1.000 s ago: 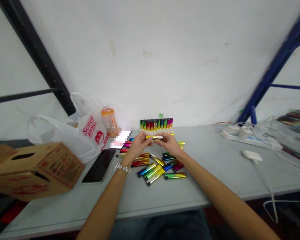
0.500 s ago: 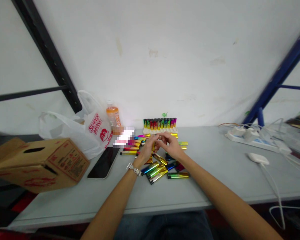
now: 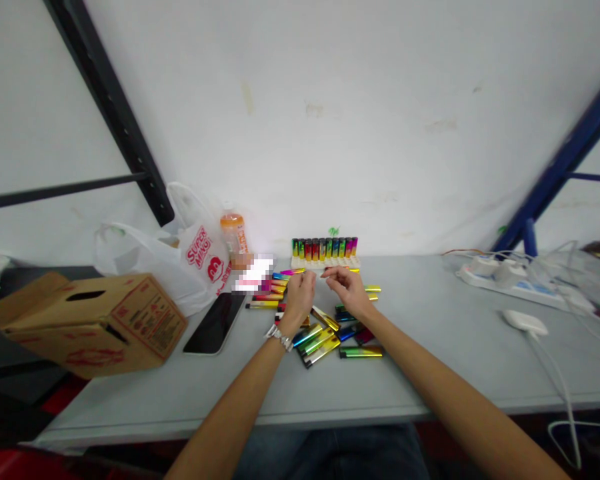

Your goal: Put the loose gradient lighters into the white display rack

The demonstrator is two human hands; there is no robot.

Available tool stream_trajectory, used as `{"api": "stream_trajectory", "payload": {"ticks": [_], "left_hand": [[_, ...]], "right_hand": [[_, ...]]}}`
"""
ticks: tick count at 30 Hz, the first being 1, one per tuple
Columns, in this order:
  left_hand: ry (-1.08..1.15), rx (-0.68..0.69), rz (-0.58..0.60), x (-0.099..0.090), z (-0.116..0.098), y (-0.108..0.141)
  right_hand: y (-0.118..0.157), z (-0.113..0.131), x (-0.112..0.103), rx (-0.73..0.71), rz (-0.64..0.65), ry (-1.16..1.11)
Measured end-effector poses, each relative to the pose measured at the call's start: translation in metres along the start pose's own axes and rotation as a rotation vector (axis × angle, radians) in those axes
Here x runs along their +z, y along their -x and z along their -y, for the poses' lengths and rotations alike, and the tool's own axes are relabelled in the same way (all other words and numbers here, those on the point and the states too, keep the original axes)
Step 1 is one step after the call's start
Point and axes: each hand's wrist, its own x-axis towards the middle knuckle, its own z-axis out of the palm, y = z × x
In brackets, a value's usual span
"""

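Note:
My left hand [image 3: 301, 293] is closed with its knuckles up; what it holds is hidden inside the fingers. To its right, my right hand [image 3: 347, 288] has its thumb and forefinger bent together toward the left hand, and anything between the tips is too small to name. A narrow gap parts the two hands. Below and around them lie several shiny lighters, among them a green-and-gold lighter [image 3: 361, 352] and a silver-and-gold lighter [image 3: 323, 351]. Behind the hands, a row of lighters [image 3: 325, 249] stands upright in a pale rack [image 3: 354, 263].
A black phone [image 3: 215, 324] lies left of the lighters. Beyond it are a cardboard box [image 3: 125, 327], a white plastic bag [image 3: 180, 267] and an orange drink bottle [image 3: 235, 233]. On the right are a power strip [image 3: 525, 287] and a white charger [image 3: 525, 323] with its cable.
My hands, which were together over a gold-coloured piece, have moved apart. The left has closed more tightly and turned knuckles up. The whole view has shifted slightly.

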Motion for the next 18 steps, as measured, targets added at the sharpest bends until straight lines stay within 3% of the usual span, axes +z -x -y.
{"api": "stream_trajectory", "payload": {"ticks": [6,18], "left_hand": [[0.048,-0.027,0.021,0.0011,-0.0023,0.0026],[-0.177,0.025,-0.032,0.0045,0.0063,-0.0023]], "right_hand": [[-0.0007,0.0006,-0.001,0.007,-0.006,0.002],[-0.0003,-0.0027,-0.001,-0.008,0.044,0.024]]}}
